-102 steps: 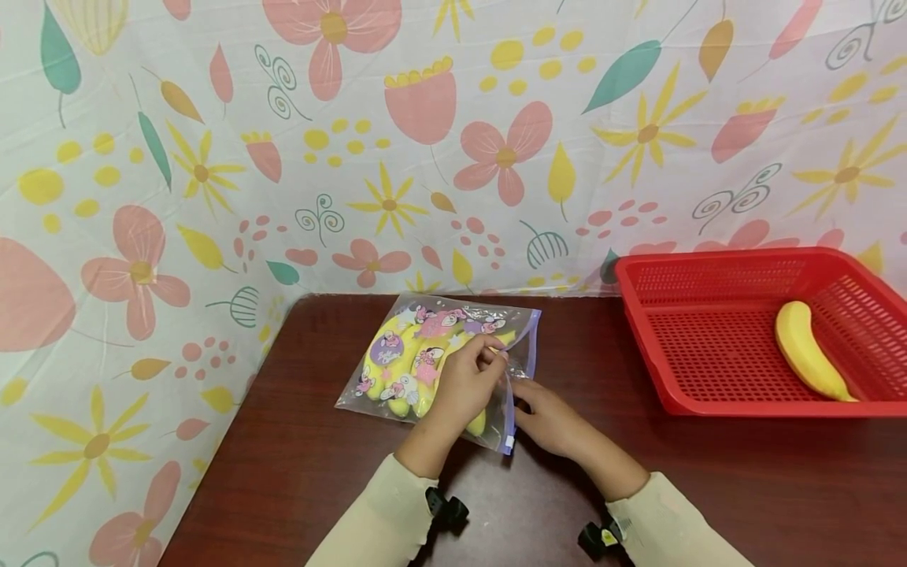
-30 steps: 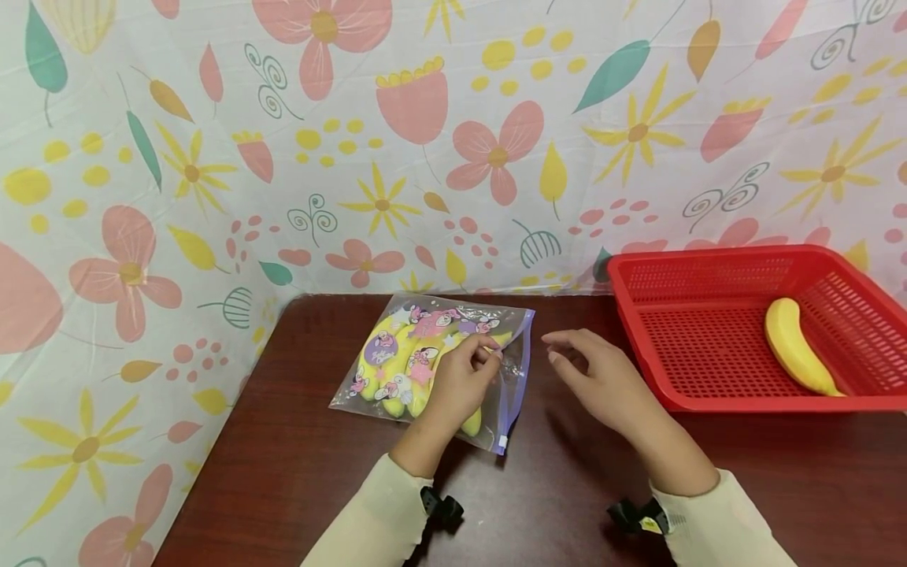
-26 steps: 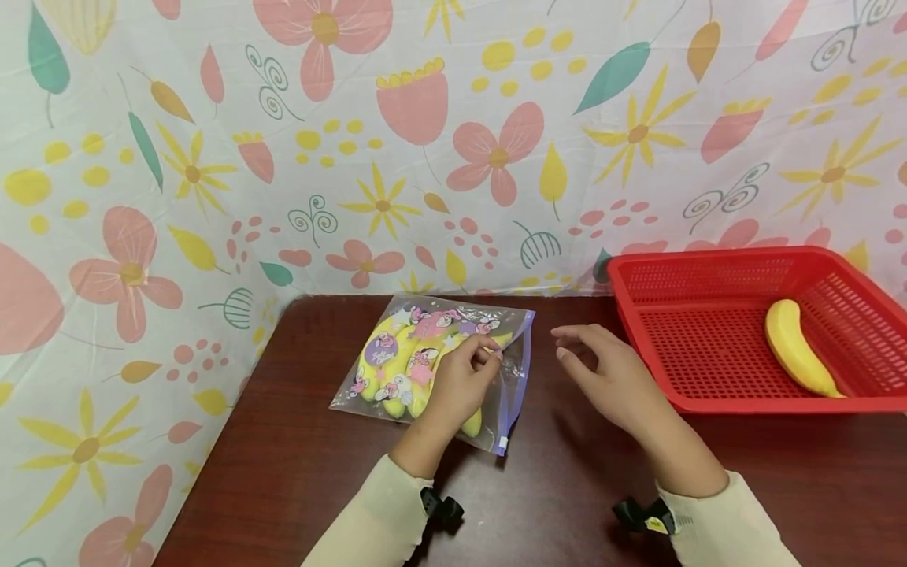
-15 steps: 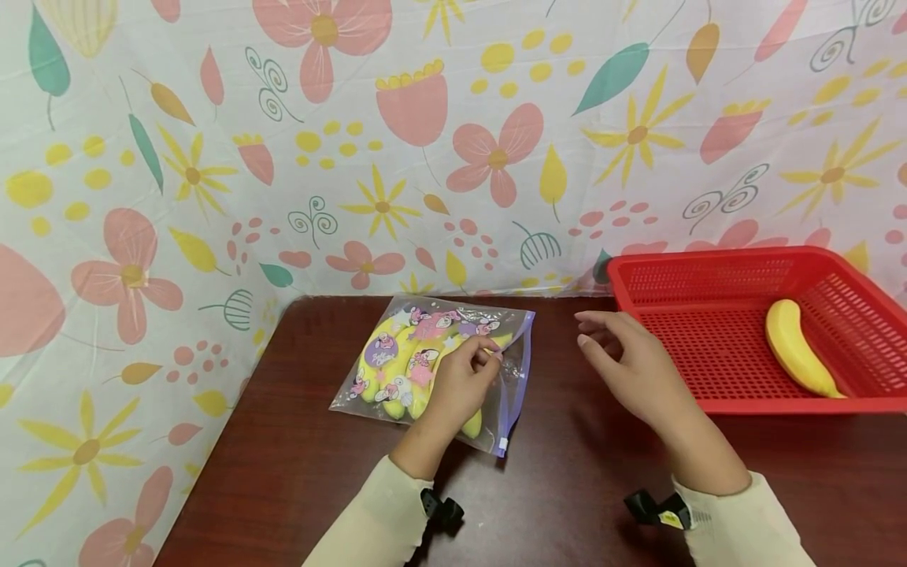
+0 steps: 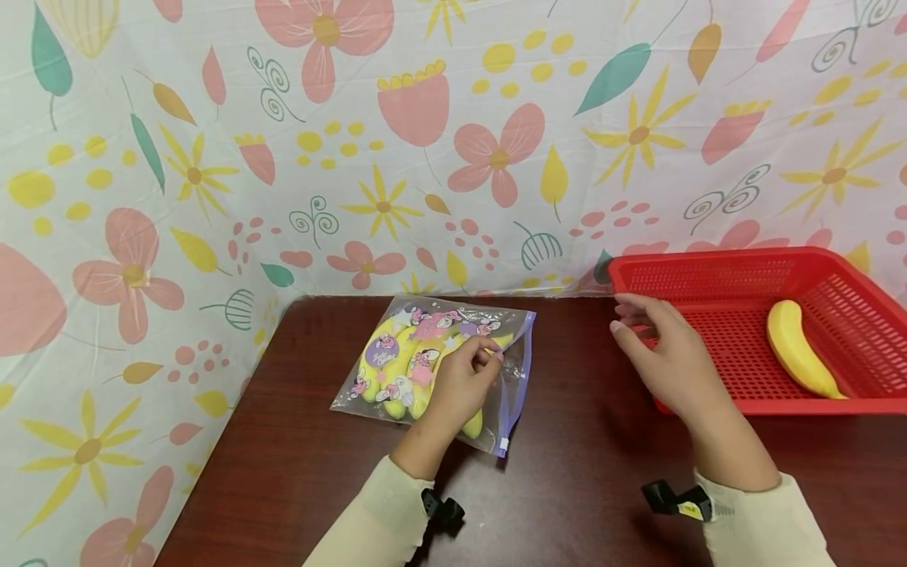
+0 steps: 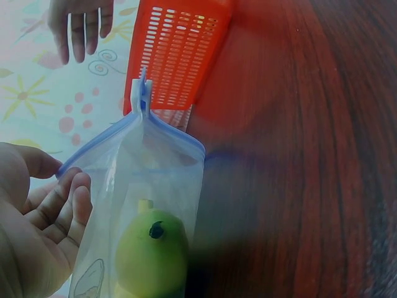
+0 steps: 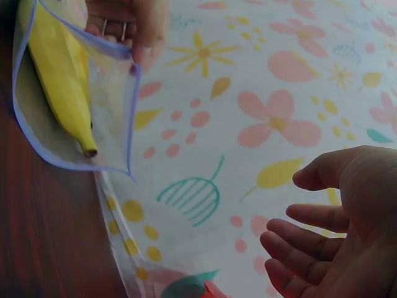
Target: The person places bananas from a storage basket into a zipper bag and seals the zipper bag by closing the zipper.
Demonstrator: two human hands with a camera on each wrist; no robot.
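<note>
Toward the basket (image 5: 779, 406) at frame right, away from the bag (image 5: 423, 366) at centre, the right hand (image 5: 673, 358) has been moved, fingers relaxed and free. By the left hand (image 5: 462, 387), the bag's edge is pinched; bananas (image 7: 61, 74) are enclosed there, another banana (image 5: 797, 350) in the basket.

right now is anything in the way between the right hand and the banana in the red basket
Nothing visible covers the banana, and the red basket is open on top. Only its left rim could get in the way of the right hand; the hand's height is unclear.
</note>
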